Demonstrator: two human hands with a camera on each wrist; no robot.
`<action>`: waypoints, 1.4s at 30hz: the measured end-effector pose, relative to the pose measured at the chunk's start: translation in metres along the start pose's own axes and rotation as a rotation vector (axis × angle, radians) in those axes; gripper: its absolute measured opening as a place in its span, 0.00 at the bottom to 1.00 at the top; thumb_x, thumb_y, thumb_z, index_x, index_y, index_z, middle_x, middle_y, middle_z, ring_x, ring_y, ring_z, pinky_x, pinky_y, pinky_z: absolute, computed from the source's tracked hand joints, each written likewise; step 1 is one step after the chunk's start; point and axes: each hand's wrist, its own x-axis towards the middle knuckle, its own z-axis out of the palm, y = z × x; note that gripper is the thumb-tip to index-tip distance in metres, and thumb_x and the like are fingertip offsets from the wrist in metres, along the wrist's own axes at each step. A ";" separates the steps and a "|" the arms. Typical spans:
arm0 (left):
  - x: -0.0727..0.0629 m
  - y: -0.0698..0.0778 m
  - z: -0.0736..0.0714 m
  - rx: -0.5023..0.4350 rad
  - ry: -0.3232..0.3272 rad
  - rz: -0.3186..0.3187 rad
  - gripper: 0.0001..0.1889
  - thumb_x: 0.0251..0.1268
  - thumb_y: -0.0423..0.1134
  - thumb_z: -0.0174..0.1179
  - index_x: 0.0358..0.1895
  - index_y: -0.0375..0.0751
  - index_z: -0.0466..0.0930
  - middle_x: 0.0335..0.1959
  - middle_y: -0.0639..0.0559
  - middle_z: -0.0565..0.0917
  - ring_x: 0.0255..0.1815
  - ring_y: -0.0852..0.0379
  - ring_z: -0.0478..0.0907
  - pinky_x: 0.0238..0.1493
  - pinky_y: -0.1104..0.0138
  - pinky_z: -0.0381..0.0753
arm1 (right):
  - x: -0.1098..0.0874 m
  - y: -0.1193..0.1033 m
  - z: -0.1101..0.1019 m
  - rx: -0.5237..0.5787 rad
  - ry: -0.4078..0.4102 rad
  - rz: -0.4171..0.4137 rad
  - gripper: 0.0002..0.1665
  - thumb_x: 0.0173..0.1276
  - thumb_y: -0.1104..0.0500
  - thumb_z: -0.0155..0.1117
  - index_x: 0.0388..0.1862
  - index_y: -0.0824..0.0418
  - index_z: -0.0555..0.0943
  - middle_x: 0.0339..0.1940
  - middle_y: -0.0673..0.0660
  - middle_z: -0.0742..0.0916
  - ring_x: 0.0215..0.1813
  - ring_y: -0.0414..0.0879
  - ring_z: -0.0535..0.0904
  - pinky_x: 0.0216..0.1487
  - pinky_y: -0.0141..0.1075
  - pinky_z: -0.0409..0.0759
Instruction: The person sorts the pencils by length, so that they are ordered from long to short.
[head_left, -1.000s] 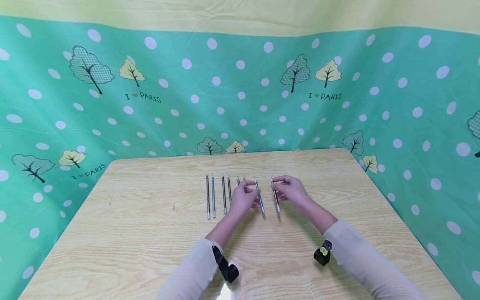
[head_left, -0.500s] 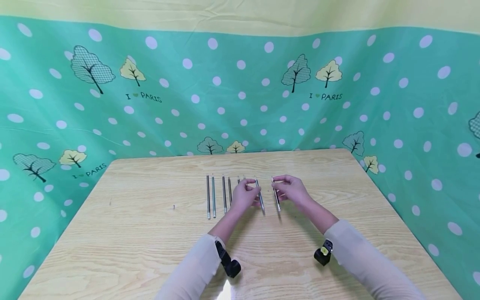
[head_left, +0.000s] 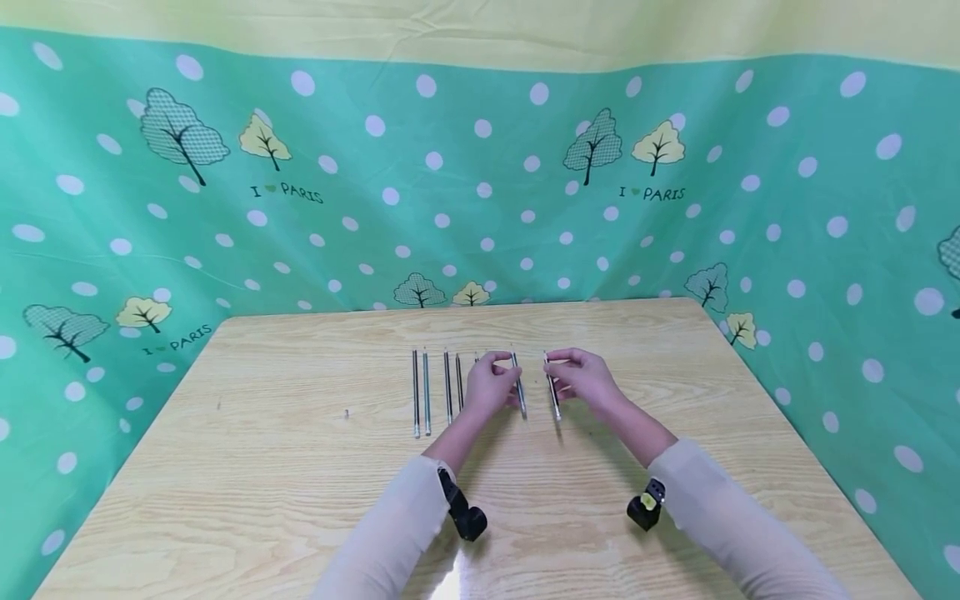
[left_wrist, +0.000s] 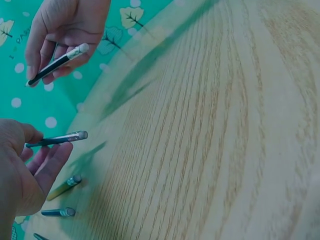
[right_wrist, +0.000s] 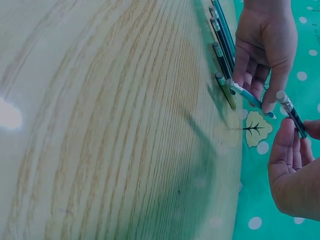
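In the head view, my left hand (head_left: 491, 386) pinches a teal pencil (head_left: 519, 389) between thumb and fingers. My right hand (head_left: 587, 382) pinches a dark pencil (head_left: 554, 400) just to the right of it. Both pencils are held above the table, their eraser ends toward me, slightly apart. The wrist views show gaps between these pencils and their shadows. Left of my left hand lie several pencils in a row, among them a black pencil (head_left: 416, 393) and a teal pencil (head_left: 427, 393). My left hand partly hides the row's right end, where a yellowish pencil (left_wrist: 65, 187) shows in the left wrist view.
The wooden table (head_left: 247, 492) runs back to a green dotted cloth (head_left: 465, 208) behind and at both sides. A tiny dark bit (head_left: 347, 413) lies on the table left of the row. Each forearm wears a black strap with a camera (head_left: 471, 523).
My left hand has shifted slightly up and away from me with the teal pencil. My right hand and its pencil have stayed almost in place.
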 end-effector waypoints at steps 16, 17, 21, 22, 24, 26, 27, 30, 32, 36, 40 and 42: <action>0.014 0.000 0.012 0.022 0.055 0.037 0.21 0.60 0.35 0.61 0.58 0.41 0.73 0.34 0.46 0.80 0.23 0.57 0.78 0.27 0.63 0.86 | -0.003 -0.002 -0.002 0.006 0.010 0.004 0.26 0.65 0.62 0.60 0.60 0.70 0.70 0.29 0.48 0.82 0.26 0.38 0.77 0.27 0.27 0.80; 0.015 0.000 0.013 0.035 0.061 0.040 0.21 0.60 0.35 0.61 0.58 0.40 0.73 0.34 0.46 0.80 0.23 0.57 0.78 0.26 0.63 0.86 | -0.003 -0.002 -0.002 0.004 0.013 0.004 0.25 0.65 0.62 0.59 0.60 0.69 0.71 0.29 0.48 0.82 0.26 0.38 0.77 0.27 0.27 0.80; 0.018 -0.001 0.015 0.064 0.078 0.045 0.20 0.61 0.35 0.61 0.57 0.40 0.73 0.34 0.46 0.81 0.22 0.57 0.78 0.25 0.65 0.85 | -0.002 -0.001 -0.002 -0.001 0.021 0.004 0.24 0.65 0.62 0.60 0.59 0.68 0.72 0.28 0.47 0.82 0.26 0.38 0.78 0.27 0.27 0.81; 0.018 -0.001 0.015 0.061 0.079 0.047 0.20 0.60 0.35 0.61 0.57 0.40 0.73 0.34 0.46 0.81 0.21 0.58 0.77 0.24 0.65 0.85 | -0.001 -0.001 -0.002 0.002 0.023 0.006 0.24 0.65 0.62 0.60 0.58 0.68 0.72 0.28 0.47 0.82 0.26 0.38 0.78 0.27 0.27 0.81; 0.019 -0.002 0.016 0.052 0.078 0.049 0.20 0.60 0.35 0.61 0.57 0.39 0.73 0.34 0.46 0.81 0.21 0.58 0.77 0.24 0.65 0.85 | 0.000 0.000 -0.003 0.006 0.021 0.009 0.24 0.65 0.61 0.60 0.59 0.68 0.72 0.27 0.47 0.81 0.26 0.38 0.78 0.27 0.27 0.81; 0.020 -0.003 0.017 0.039 0.077 0.047 0.20 0.60 0.34 0.61 0.56 0.38 0.73 0.35 0.45 0.81 0.22 0.59 0.76 0.24 0.65 0.85 | 0.001 0.000 -0.003 0.009 0.017 0.009 0.24 0.65 0.61 0.60 0.59 0.68 0.72 0.27 0.47 0.81 0.26 0.38 0.78 0.27 0.26 0.81; 0.020 -0.003 0.017 0.034 0.078 0.044 0.20 0.60 0.34 0.61 0.56 0.38 0.73 0.35 0.45 0.80 0.22 0.59 0.76 0.24 0.65 0.85 | 0.001 0.000 -0.004 0.011 0.014 0.009 0.24 0.65 0.61 0.60 0.59 0.68 0.72 0.27 0.47 0.81 0.26 0.38 0.77 0.27 0.27 0.81; 0.021 -0.004 0.017 0.026 0.079 0.028 0.20 0.60 0.34 0.61 0.56 0.39 0.73 0.34 0.46 0.80 0.23 0.59 0.76 0.25 0.66 0.85 | 0.001 0.000 -0.005 0.004 0.011 0.004 0.24 0.65 0.61 0.60 0.59 0.68 0.72 0.28 0.47 0.82 0.27 0.38 0.77 0.28 0.27 0.81; 0.021 -0.005 0.016 0.036 0.081 0.025 0.20 0.60 0.34 0.61 0.56 0.39 0.73 0.33 0.47 0.79 0.22 0.58 0.77 0.25 0.67 0.85 | 0.000 -0.001 -0.005 -0.003 0.014 0.002 0.24 0.65 0.61 0.59 0.59 0.68 0.72 0.29 0.48 0.82 0.28 0.39 0.78 0.29 0.28 0.81; 0.022 -0.005 0.016 0.046 0.079 0.031 0.21 0.59 0.33 0.61 0.56 0.38 0.73 0.31 0.49 0.77 0.21 0.57 0.78 0.25 0.66 0.85 | 0.000 -0.001 -0.005 -0.016 0.018 0.010 0.24 0.66 0.61 0.59 0.59 0.67 0.72 0.32 0.50 0.83 0.29 0.39 0.78 0.30 0.29 0.82; 0.022 -0.005 0.017 0.055 0.078 0.043 0.21 0.58 0.32 0.62 0.57 0.36 0.73 0.30 0.49 0.76 0.20 0.58 0.77 0.24 0.66 0.84 | 0.001 -0.002 -0.004 -0.013 0.023 0.021 0.24 0.65 0.61 0.59 0.59 0.67 0.72 0.33 0.51 0.84 0.29 0.39 0.78 0.30 0.30 0.83; 0.022 -0.005 0.018 0.071 0.078 0.042 0.21 0.58 0.32 0.62 0.57 0.36 0.72 0.30 0.49 0.77 0.19 0.59 0.76 0.23 0.67 0.84 | 0.001 -0.002 -0.004 -0.011 0.023 0.019 0.24 0.65 0.61 0.59 0.59 0.67 0.72 0.33 0.51 0.83 0.28 0.39 0.78 0.30 0.30 0.83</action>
